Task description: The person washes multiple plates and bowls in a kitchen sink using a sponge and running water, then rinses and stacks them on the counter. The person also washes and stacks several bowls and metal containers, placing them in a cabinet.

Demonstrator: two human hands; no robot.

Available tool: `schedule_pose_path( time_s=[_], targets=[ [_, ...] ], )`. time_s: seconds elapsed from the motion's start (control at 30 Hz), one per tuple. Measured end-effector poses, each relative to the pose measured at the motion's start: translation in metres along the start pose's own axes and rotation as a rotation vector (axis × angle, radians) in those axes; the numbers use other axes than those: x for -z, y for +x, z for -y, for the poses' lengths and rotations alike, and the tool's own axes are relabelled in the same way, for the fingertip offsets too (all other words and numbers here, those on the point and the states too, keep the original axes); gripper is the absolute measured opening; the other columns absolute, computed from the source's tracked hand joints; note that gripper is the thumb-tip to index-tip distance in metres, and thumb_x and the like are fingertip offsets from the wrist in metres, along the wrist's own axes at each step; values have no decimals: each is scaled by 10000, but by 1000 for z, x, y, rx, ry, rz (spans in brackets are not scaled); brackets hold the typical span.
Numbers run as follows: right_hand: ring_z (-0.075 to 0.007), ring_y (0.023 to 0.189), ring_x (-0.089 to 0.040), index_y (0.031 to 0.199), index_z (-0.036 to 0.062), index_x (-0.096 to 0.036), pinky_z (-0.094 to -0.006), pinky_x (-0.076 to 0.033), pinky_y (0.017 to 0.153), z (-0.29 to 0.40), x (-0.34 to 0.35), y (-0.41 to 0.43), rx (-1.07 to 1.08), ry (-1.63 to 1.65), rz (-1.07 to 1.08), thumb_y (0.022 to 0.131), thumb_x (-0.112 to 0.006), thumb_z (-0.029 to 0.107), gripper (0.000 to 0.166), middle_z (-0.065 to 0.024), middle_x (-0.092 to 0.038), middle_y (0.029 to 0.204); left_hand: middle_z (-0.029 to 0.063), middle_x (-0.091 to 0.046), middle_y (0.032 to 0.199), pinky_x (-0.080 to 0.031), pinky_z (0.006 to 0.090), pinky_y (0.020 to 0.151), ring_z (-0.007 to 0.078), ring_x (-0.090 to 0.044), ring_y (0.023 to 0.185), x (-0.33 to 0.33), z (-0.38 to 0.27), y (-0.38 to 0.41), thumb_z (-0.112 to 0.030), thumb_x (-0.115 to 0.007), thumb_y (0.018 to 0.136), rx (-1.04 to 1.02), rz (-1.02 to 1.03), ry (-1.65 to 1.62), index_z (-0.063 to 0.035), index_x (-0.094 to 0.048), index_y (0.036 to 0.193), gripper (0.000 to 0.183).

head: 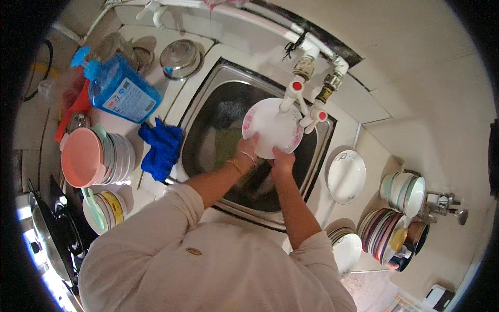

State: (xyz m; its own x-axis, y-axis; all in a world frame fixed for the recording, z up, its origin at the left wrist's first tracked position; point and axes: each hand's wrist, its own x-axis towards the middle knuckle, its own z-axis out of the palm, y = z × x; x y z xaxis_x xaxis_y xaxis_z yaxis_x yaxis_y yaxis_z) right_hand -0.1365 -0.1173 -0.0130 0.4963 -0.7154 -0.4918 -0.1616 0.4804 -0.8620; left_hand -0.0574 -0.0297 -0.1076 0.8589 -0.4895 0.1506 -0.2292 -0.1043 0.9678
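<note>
A white plate with pink flowers round its rim [271, 126] is held under a white plastic tap with a red-dotted handle [292, 93]. My left hand [248, 150] grips the plate's lower left edge, a bracelet and a yellowish band at that wrist. The lower right edge is held in my right hand [282, 160], thumb on top. Both hands are over a stainless steel sink [230, 74] with water and some dim, submerged things in it. Beside the plate is a second white tap [313, 118]. Whether water runs from either tap, I cannot tell.
Left of the sink lie a blue cloth [161, 150], a blue soap pump bottle [124, 93], stacked bowls under a pink one [82, 157] and a lidded round metal container [180, 58]. To the right are an oval white dish [346, 177], stacked plates [380, 234] and stacked bowls [413, 195].
</note>
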Motion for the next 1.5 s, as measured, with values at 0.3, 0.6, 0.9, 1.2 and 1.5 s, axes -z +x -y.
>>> schedule_pose_path(
  time_s=[0.3, 0.6, 0.9, 1.2, 1.5],
  targets=[
    [-241, 892, -530, 1072, -48, -449, -330, -432, 781, 21, -7, -14, 17, 222, -32, 661, -489, -84, 414, -123, -535, 994, 114, -577, 822, -477, 359, 595, 231, -567, 702, 12, -46, 35, -247, -571, 785, 803, -92, -986, 11, -538, 974, 322],
    [-262, 835, -548, 1066, -49, -425, -357, -473, 695, 53, -3, -19, -100, 139, 218, 599, -467, -87, 471, -130, -525, 959, 109, -580, 814, -471, 369, 608, 232, -564, 722, 10, -32, 19, -188, -560, 792, 439, -208, -830, 25, -551, 903, 241],
    [-284, 876, -530, 1082, -21, -430, -378, -462, 730, 69, 16, -11, -265, -136, 316, 637, -469, -67, 450, -109, -529, 950, 124, -591, 790, -465, 350, 666, 256, -577, 705, 30, -46, 35, -328, -479, 802, 318, 123, 340, -28, -560, 927, 335],
    [-282, 863, -529, 1073, -36, -410, -391, -482, 709, 56, 23, -14, -211, -3, 305, 650, -458, -58, 426, -123, -512, 953, 75, -573, 759, -489, 324, 638, 245, -577, 674, 35, -56, 36, -201, -524, 799, 666, 23, -859, 27, -545, 899, 250],
    [-301, 874, -537, 1080, -32, -389, -399, -500, 702, 28, -13, -33, -170, 305, 147, 660, -473, -50, 428, -136, -494, 996, 169, -402, 1185, -311, 403, 923, 329, -361, 1121, 28, -88, 29, -281, -545, 735, 247, -234, 357, -36, -411, 1156, 505]
  ],
)
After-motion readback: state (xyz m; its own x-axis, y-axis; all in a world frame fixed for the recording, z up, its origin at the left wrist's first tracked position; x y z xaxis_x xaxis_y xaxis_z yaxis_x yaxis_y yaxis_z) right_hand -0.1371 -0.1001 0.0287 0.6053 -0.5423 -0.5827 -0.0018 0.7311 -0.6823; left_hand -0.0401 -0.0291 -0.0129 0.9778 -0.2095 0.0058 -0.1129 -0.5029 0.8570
